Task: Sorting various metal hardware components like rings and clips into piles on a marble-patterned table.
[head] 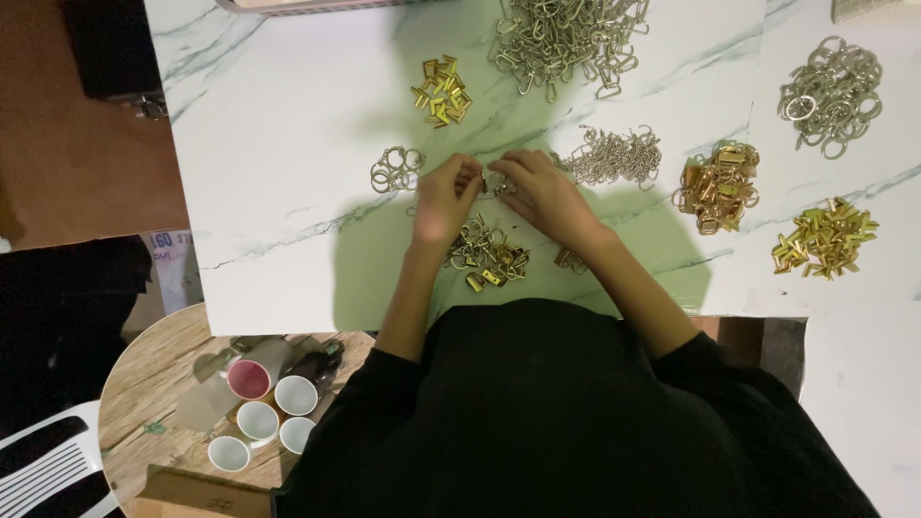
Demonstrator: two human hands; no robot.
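Note:
My left hand and my right hand meet over a white marbled table, fingertips pinched together on a small silver metal piece. Just below the hands lies a small heap of finished silver and gold keyring parts. A few loose silver rings sit left of my left hand. A pile of short silver chains lies right of my right hand.
Gold clamps and a big heap of silver clasps lie at the back. To the right are gold clasps, silver split rings and more gold clamps. Several mugs stand on a round wooden table at lower left.

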